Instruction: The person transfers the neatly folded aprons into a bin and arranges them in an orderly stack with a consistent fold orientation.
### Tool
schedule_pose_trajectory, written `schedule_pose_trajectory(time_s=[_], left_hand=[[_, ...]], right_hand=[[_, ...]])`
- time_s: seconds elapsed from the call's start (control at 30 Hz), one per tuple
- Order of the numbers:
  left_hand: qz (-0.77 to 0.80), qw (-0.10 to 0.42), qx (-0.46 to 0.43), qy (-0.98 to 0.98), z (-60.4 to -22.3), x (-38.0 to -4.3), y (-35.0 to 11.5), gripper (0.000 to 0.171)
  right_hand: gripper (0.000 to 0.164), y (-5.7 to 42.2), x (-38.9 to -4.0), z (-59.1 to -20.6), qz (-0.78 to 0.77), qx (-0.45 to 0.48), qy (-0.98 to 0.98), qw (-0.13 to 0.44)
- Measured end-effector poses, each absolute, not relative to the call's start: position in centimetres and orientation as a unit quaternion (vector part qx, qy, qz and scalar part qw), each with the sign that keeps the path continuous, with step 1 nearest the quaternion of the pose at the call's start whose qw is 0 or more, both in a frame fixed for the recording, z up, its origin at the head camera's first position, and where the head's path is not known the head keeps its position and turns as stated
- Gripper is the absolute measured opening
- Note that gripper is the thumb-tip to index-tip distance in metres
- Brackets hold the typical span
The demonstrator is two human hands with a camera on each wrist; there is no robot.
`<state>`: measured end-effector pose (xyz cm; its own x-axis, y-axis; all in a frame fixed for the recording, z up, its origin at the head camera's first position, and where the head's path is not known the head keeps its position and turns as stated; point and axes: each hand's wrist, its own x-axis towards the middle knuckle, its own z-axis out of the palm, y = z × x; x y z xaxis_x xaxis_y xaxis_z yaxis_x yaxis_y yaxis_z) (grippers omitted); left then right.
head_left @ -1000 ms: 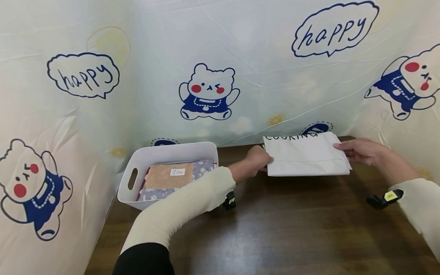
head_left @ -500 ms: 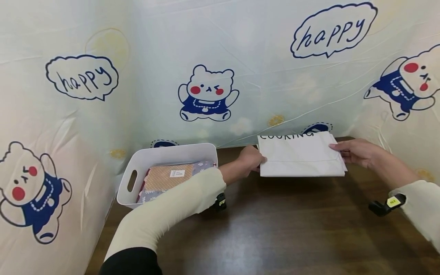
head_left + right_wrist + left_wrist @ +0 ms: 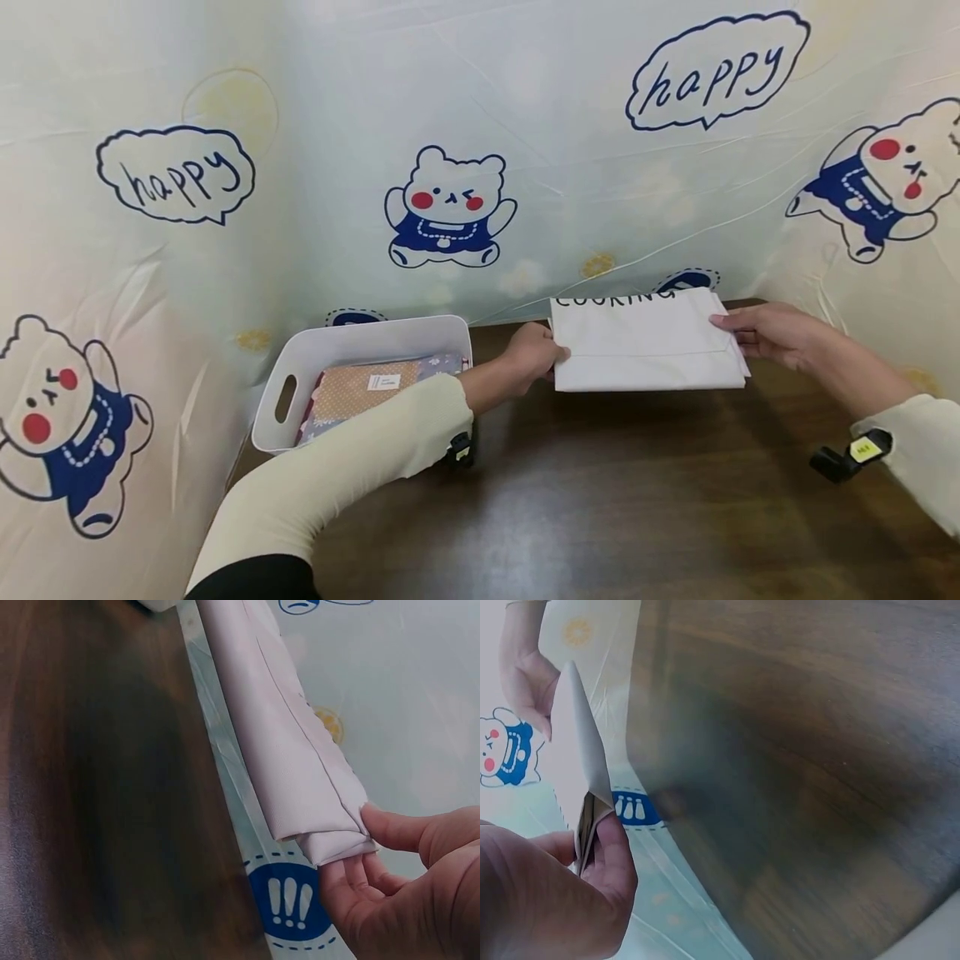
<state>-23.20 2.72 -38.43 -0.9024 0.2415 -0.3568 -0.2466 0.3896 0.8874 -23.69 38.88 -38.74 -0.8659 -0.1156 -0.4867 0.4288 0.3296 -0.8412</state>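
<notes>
A folded white cloth [image 3: 647,346] with black "COOKING" lettering along its top is held up over the table by both hands. At its left end, my left hand [image 3: 534,354] pinches the layers, thumb on one face and fingers on the other. The right hand [image 3: 780,333] grips the opposite end the same way. Stacked fold edges of the cloth [image 3: 583,769] show between thumb and fingers in the left wrist view. In the right wrist view the thumb lies on top of the cloth [image 3: 292,742] and the fingers reach under its folded corner.
Left of the cloth stands a white plastic basket [image 3: 272,417] with an oval handle hole. Inside lie folded patterned fabrics [image 3: 367,387], dotted orange and blue floral, with a white label; my left sleeve covers part of them. A printed curtain [image 3: 450,100] hangs behind the brown wooden table [image 3: 600,500].
Both hands have shifted a little to the left with the white cloth, bringing it closer to the basket. Their hold looks the same. The head view has also moved slightly.
</notes>
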Motion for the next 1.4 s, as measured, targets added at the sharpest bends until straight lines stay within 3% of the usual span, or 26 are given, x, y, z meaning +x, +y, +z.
schedule_pose_trajectory(time_s=[0.3, 0.6, 1.0, 1.4], left_hand=[[0.563, 0.223, 0.002, 0.796, -38.2, -22.8, 1.1, 0.021], [0.554, 0.234, -0.005, 0.799, -38.0, -22.8, -0.4, 0.02], [0.553, 0.235, -0.012, 0.799, -38.6, -22.0, -2.6, 0.024], [0.546, 0.241, -0.024, 0.802, -38.4, -21.6, -4.7, 0.025]], right_hand=[[0.067, 37.8, -23.0, -38.8, -0.568, 0.093, 0.785, 0.229], [0.056, 36.2, -22.5, -38.3, -0.59, 0.09, 0.769, 0.23], [0.065, 34.5, -22.0, -38.7, -0.564, 0.08, 0.779, 0.263], [0.066, 32.3, -21.3, -38.3, -0.574, 0.076, 0.777, 0.247]])
